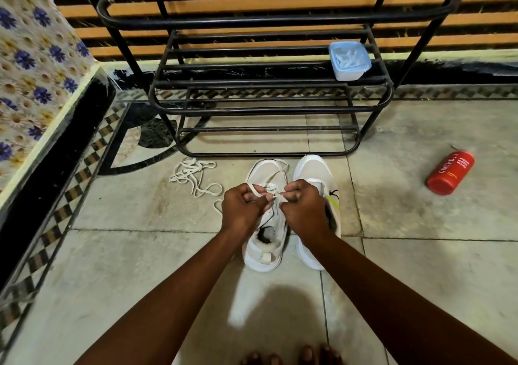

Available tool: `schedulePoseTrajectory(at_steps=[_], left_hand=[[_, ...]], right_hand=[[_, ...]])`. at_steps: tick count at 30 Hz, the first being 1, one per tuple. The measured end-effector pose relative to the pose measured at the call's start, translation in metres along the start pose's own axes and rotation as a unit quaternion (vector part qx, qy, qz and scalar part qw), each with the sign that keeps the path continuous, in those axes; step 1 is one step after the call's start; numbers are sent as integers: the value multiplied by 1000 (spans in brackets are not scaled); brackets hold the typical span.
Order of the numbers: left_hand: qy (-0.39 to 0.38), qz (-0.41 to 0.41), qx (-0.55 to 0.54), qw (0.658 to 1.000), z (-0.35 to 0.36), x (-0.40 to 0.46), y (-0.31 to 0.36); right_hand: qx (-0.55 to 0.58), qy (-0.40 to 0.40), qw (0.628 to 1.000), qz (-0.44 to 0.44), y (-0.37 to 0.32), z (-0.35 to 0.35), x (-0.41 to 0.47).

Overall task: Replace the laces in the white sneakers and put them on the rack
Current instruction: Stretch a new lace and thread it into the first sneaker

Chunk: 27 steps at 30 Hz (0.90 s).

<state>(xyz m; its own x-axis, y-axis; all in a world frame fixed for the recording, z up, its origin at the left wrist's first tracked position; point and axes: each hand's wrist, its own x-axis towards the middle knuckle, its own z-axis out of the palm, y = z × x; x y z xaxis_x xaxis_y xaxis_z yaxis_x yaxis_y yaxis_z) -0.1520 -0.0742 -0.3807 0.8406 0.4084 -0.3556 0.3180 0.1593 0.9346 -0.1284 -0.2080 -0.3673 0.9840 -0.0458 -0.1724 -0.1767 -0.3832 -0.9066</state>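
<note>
Two white sneakers stand side by side on the tiled floor, toes toward the rack. Over the left sneaker [266, 177] my left hand [242, 207] grips a white lace [280, 172] that loops up toward the toe. My right hand [304, 207] pinches the same lace near the eyelets, partly covering the right sneaker [312, 170]. A loose pile of white laces [193, 175] lies on the floor to the left of the shoes. The black metal shoe rack [266, 107] stands just behind the sneakers, its lower shelves bare.
A blue-lidded plastic box [349, 60] sits on the rack's middle shelf at the right. A red bottle [450, 172] lies on the floor to the right. A flower-patterned ledge [36, 65] runs along the left. My toes [291, 356] show at the bottom edge.
</note>
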Motion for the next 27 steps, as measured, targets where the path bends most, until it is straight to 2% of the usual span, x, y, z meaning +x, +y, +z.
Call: schedulePoseTrajectory(at_steps=[9, 14, 22, 27], left_hand=[[-1, -28, -4, 1000, 1, 2, 3], [-2, -26, 14, 1000, 1, 0, 3], [31, -43, -16, 998, 5, -6, 6], [26, -37, -27, 999, 5, -6, 8]], right_hand=[[-41, -38, 997, -56, 0, -5, -1], [-23, -50, 997, -47, -1, -5, 2], [7, 8, 1000, -10, -5, 0, -7], [-9, -6, 1000, -21, -5, 1, -5]])
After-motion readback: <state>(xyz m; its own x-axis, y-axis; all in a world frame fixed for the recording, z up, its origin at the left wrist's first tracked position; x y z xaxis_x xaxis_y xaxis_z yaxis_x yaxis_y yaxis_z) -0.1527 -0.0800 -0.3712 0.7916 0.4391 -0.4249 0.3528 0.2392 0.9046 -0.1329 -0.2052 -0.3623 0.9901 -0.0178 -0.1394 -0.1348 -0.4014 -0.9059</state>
